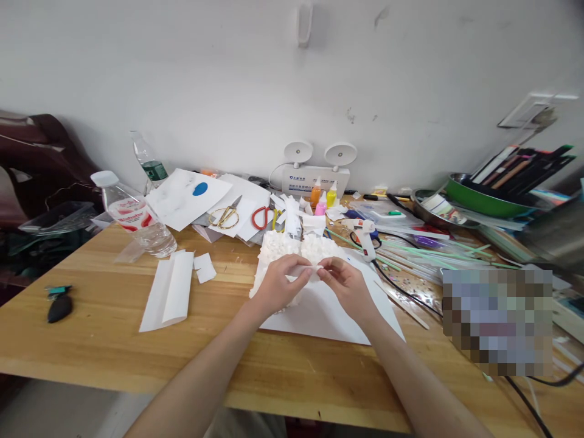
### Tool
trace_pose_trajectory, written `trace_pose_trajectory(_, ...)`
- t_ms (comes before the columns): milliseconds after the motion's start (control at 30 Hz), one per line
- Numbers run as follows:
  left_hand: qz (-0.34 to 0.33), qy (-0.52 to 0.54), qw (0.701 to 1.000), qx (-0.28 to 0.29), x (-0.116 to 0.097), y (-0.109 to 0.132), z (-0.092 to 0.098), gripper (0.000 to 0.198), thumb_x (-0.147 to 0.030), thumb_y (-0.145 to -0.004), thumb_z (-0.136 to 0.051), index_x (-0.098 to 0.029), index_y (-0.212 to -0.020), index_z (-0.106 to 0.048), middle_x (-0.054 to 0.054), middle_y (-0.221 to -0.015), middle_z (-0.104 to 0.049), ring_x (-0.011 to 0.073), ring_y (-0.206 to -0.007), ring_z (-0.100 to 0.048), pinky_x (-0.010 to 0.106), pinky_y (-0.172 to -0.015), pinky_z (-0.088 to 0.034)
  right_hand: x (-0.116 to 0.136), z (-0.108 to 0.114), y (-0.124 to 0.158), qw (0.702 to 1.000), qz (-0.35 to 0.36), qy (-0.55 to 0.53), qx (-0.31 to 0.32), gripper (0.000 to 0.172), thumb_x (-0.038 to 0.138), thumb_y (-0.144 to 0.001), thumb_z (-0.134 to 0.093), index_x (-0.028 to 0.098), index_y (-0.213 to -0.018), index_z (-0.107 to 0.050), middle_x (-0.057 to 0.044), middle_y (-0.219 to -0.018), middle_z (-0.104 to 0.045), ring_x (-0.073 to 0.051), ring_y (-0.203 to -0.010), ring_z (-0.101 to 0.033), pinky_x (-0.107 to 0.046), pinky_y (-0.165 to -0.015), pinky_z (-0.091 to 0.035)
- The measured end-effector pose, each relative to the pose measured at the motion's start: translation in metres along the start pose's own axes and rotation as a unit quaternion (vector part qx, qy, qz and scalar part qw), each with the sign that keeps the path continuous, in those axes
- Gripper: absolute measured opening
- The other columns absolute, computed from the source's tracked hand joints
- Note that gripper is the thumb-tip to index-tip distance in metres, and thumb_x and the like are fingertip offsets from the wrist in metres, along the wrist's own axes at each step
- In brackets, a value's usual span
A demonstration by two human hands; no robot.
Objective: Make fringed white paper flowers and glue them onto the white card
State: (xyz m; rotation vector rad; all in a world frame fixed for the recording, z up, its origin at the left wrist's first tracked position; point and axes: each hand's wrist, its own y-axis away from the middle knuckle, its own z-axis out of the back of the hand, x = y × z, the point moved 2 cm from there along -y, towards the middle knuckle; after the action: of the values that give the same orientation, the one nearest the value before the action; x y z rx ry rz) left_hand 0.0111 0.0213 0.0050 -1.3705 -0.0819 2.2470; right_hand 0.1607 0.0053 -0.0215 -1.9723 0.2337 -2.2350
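Left hand [278, 283] and right hand [347, 286] mid-table over white sheet [319, 319], curled, fingertips pinched on paper strip [314, 268] between them. Looks light, floppy, easy to tear or crease (zero stiffness). Best gripped gently at the ends, close over bumpy paper block [292, 246].

I count on the tabletop [91, 347]: 2 hands, left hand [276, 285] and right hand [347, 286] | 1 paper slip [314, 268] | 2 water bottles [139, 222] [149, 163] | 2 pairs of scissors [224, 216] [261, 217] | 3 small colour bottles [316, 195] [321, 207] [331, 195] | 1 glue gun [365, 234] | 1 folded paper [168, 293] | 1 large white sheet [328, 319] | 1 green bowl [479, 201] | 1 small black object [59, 308]
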Motion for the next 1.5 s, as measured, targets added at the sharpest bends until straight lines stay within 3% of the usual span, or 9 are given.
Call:
trace_pose_trajectory(400,-0.008,0.008,1.0,-0.015,0.0024,0.0,-0.0034,0.014,-0.029,-0.079,-0.048,-0.019,-0.08,-0.059,0.001,-0.08,-0.061,0.013,-0.076,-0.056,0.024,-0.067,-0.043,0.0057,-0.0039,0.0042,0.999,0.025,-0.002,0.043,0.009,0.029,-0.076,-0.055,0.02,-0.079,-0.055,-0.002,-0.077,-0.057,-0.016,-0.075,-0.054,-0.029,-0.071,-0.045)
trace_pose_trajectory(967,-0.048,0.009,0.999,-0.003,-0.0014,0.0002,-0.003,0.015,-0.022,-0.08,-0.045,-0.018,-0.083,-0.059,0.003,-0.081,-0.06,0.0137,-0.078,-0.055,0.025,-0.07,-0.043,0.001,-0.0038,0.0053,0.998,0.033,-0.002,-0.051,0.013,0.028,-0.07,-0.063,0.02,-0.078,-0.057,-0.001,-0.073,-0.058,-0.015,-0.072,-0.054,-0.029,-0.07,-0.044)
trace_pose_trajectory(1267,-0.048,0.001,0.999,-0.001,-0.0008,0.0002,-0.0028,0.016,-0.02,-0.08,-0.045,-0.019,-0.087,-0.059,0.004,-0.085,-0.061,0.0143,-0.082,-0.056,0.026,-0.073,-0.044,0.0023,-0.003,0.0036,0.997,0.037,0.024,-0.065,0.015,0.029,-0.07,-0.063,0.019,-0.079,-0.057,-0.002,-0.074,-0.059,-0.016,-0.072,-0.054,-0.03,-0.069,-0.045)
trace_pose_trajectory(1500,-0.079,-0.022,0.997,-0.005,0.001,0.003,-0.0034,0.024,-0.02,-0.081,-0.044,-0.02,-0.103,-0.054,0.004,-0.095,-0.061,0.0146,-0.089,-0.056,0.028,-0.081,-0.043,0.0,-0.0024,0.0029,0.997,0.031,0.037,-0.055,0.017,0.03,-0.071,-0.062,0.019,-0.084,-0.059,-0.002,-0.075,-0.059,-0.017,-0.072,-0.055,-0.031,-0.07,-0.045)
